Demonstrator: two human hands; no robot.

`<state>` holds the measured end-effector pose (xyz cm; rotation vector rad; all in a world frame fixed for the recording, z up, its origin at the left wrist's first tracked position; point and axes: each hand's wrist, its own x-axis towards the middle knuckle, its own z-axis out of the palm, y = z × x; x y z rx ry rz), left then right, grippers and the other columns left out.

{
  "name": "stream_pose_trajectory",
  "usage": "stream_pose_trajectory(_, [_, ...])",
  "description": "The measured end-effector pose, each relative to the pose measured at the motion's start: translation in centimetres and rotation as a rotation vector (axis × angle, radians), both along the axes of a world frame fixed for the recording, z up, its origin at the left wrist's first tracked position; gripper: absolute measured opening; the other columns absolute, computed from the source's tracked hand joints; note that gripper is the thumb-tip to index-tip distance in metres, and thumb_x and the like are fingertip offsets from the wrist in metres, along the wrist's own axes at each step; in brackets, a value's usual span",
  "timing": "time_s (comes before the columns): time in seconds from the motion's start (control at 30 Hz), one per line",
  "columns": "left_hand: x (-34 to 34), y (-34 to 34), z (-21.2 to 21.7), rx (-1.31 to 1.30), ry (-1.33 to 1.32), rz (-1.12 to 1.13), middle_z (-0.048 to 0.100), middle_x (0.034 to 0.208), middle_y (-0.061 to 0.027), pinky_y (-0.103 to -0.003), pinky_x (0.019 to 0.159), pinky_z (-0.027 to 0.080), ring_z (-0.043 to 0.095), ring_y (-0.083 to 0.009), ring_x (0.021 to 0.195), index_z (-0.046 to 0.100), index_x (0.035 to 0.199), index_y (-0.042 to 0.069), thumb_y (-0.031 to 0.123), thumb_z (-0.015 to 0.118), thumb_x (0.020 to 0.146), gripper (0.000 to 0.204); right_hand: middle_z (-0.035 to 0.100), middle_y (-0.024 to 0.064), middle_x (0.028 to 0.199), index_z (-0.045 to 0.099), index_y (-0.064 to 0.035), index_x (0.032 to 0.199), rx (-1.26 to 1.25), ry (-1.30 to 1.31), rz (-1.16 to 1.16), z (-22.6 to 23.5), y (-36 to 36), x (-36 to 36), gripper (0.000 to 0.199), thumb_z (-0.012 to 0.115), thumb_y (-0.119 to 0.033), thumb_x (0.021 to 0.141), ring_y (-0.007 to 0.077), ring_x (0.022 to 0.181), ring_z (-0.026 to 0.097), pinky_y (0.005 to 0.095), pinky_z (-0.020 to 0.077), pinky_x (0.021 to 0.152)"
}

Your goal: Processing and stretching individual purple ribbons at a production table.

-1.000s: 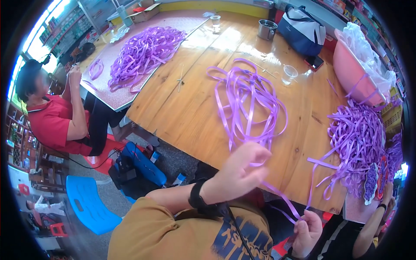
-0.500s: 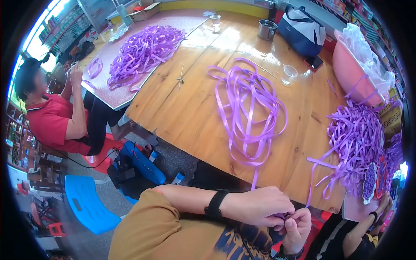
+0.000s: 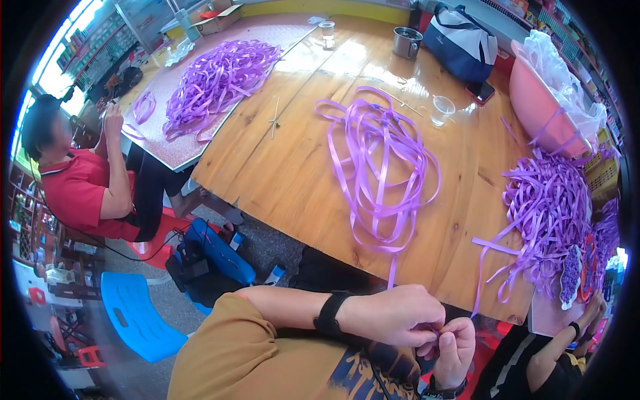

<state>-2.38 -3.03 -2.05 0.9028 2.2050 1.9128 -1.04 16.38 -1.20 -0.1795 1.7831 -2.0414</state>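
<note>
At the table's near edge, my left hand [image 3: 399, 316] and my right hand [image 3: 455, 348] meet, fingertips pinched around a small bit of purple ribbon [image 3: 437, 333]. Much of that bit is hidden by the fingers. A loose coil of purple ribbon [image 3: 381, 170] lies on the wooden table [image 3: 280, 180], and one strand runs from it down behind my left hand. To the right, a strand from a heaped pile of purple ribbon [image 3: 547, 207] hangs over the edge close to my right hand.
A pink basin [image 3: 543, 100] with plastic bags stands far right, near a phone [image 3: 480, 93] and blue bag [image 3: 460, 47]. A clear cup [image 3: 442, 110] and metal mug [image 3: 407, 43] stand farther back. A seated person [image 3: 87, 180] works at left beside another ribbon pile [image 3: 220, 83].
My fingers have shifted slightly on the ribbon, and less purple shows between them. My left fingers are a little more bent; both hands stay together in about the same place.
</note>
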Motion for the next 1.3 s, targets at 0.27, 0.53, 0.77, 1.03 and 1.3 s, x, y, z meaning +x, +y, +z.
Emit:
stream_pose_trajectory(0.27, [-0.2, -0.2, 0.1, 0.063, -0.062, 0.036, 0.057, 0.07, -0.0076, -0.035, 0.063, 0.04, 0.053, -0.0275, 0.066, 0.057, 0.081, 0.005, 0.017, 0.063, 0.078, 0.013, 0.053, 0.0031, 0.069, 0.04, -0.0044, 0.096, 0.018, 0.052, -0.009, 0.5, -0.6, -0.2, 0.025, 0.057, -0.021, 0.088, 0.0085, 0.054, 0.053, 0.0164, 0.039, 0.046])
stream_pose_trajectory(0.53, [-0.2, -0.3, -0.3, 0.1, -0.037, 0.019, 0.057, 0.071, -0.007, -0.035, 0.065, 0.04, 0.054, -0.0259, 0.068, 0.058, 0.081, 0.005, 0.012, 0.062, 0.076, 0.01, 0.053, 0.0039, 0.069, 0.043, -0.0038, 0.092, 0.043, 0.032, -0.042, 0.7, -0.4, -0.2, 0.024, 0.06, -0.02, 0.086, 0.0097, 0.053, 0.052, 0.0176, 0.0398, 0.047])
stream_pose_trajectory(0.77, [0.3, -5.3, 1.9, 0.314, -0.439, 0.254, 0.056, 0.072, -0.0029, -0.025, 0.064, 0.043, 0.055, -0.0117, 0.072, 0.058, 0.078, 0.002, 0.003, 0.059, 0.075, 0.004, 0.049, 0.0046, 0.061, 0.044, -0.0032, 0.079, -0.062, 0.233, -0.161, 1.8, 4.0, -1.6, 0.02, 0.057, -0.017, 0.087, 0.0105, 0.051, 0.047, 0.0212, 0.0395, 0.05])
stream_pose_trajectory(1.03, [0.4, -13.5, 0.5, 0.916, -0.366, 0.694, 0.049, 0.067, -0.0015, -0.032, 0.075, 0.042, 0.05, -0.0126, 0.065, 0.052, 0.08, 0.005, 0.007, 0.051, 0.078, 0.004, 0.045, 0.0023, 0.06, 0.048, -0.0041, 0.082, -0.227, 0.213, -0.386, 1.8, 13.4, -2.1, 0.008, 0.052, -0.01, 0.087, 0.0135, 0.055, 0.043, 0.0279, 0.0378, 0.054])
stream_pose_trajectory(1.3, [-0.1, -15.6, 1.8, 1.27, -0.102, 0.783, 0.042, 0.064, 0.0041, -0.031, 0.08, 0.041, 0.042, -0.0089, 0.058, 0.052, 0.085, 0.008, 0.019, 0.051, 0.088, 0.012, 0.036, -0.0016, 0.056, 0.04, -0.0076, 0.071, -0.64, 0.175, -0.739, -2.9, 21.4, -2.3, 0.023, 0.042, -0.007, 0.094, 0.008, 0.05, 0.035, 0.0229, 0.0333, 0.049])
